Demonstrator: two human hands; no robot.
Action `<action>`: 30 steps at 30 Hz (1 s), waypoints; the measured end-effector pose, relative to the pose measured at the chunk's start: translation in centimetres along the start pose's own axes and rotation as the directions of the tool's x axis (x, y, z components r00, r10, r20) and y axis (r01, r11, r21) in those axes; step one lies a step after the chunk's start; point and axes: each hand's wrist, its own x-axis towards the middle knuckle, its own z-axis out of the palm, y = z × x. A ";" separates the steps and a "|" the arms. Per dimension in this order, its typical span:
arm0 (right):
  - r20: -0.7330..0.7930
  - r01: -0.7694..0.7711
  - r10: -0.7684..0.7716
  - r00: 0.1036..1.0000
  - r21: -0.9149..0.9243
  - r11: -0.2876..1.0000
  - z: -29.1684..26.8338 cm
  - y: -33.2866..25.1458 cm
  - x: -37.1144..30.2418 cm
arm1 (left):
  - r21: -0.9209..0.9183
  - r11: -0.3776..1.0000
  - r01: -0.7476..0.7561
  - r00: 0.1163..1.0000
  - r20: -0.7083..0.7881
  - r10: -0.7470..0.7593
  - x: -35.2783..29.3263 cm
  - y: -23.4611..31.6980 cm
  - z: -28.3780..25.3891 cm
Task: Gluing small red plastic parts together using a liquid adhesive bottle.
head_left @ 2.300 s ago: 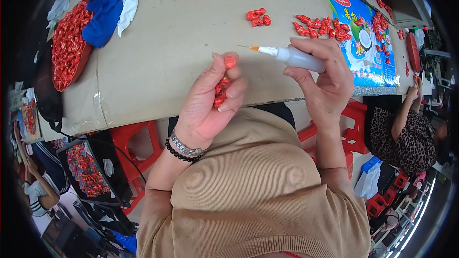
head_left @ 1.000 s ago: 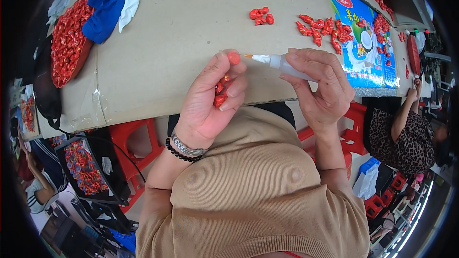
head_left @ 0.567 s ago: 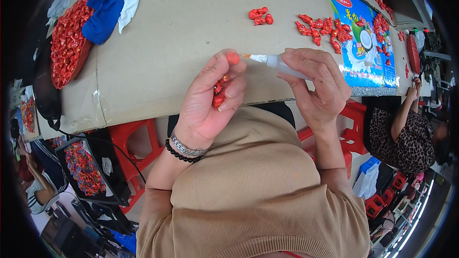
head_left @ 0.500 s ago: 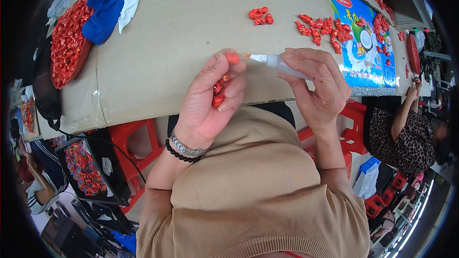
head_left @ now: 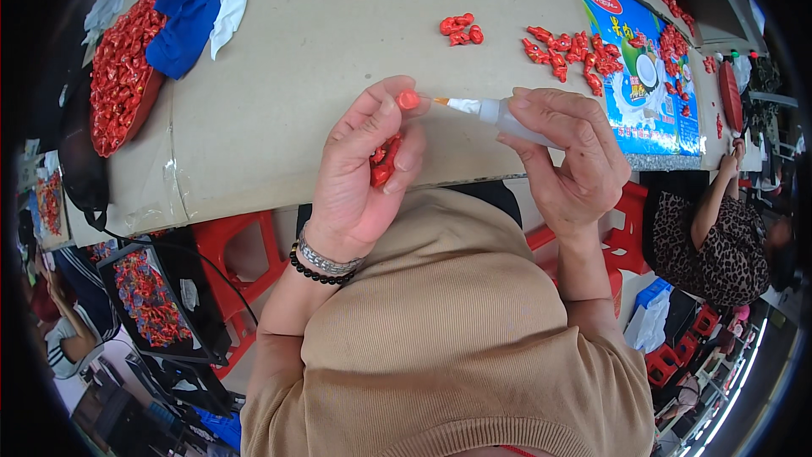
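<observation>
Between the thumb and forefinger of my left hand is a small red piece, its flat pinkish face turned to the right. More small red figurine pieces rest in that palm under the curled fingers. My right hand grips a whitish squeeze bottle, lying almost level. Its thin nozzle, wrapped in white and orange at the base, points left at the pinched piece. The fine tip is hard to make out; I cannot tell whether it touches. Both hands are above the table's near edge.
A heaped red tray of small red pieces stands at the left, beside a blue cloth and white cloth. Red figurines lie in groups across the cardboard-covered table. A blue printed sheet and another person are at the right.
My left hand has shifted slightly left and turned a little. My right hand and the bottle have drawn slightly right, so the nozzle is farther from the pinched piece.
</observation>
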 end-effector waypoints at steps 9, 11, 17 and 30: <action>-0.005 0.012 -0.012 1.000 0.003 1.000 0.1 0.1 0.1 | 0.051 0.998 -0.028 0.999 0.030 0.027 0.0 -0.1 -0.1; -0.005 0.013 -0.013 1.000 -0.006 1.000 0.0 0.0 0.2 | 0.047 0.998 -0.030 0.999 0.037 0.028 0.1 -0.1 -0.1; 0.079 -0.039 0.041 0.996 -0.019 0.999 -0.4 -0.3 0.1 | 0.046 0.998 -0.053 0.998 0.024 0.052 0.1 0.0 -0.1; 0.004 0.008 -0.008 1.000 0.023 1.000 0.3 -0.2 -0.1 | 0.027 0.994 -0.101 0.994 0.040 0.100 0.1 -0.2 -0.4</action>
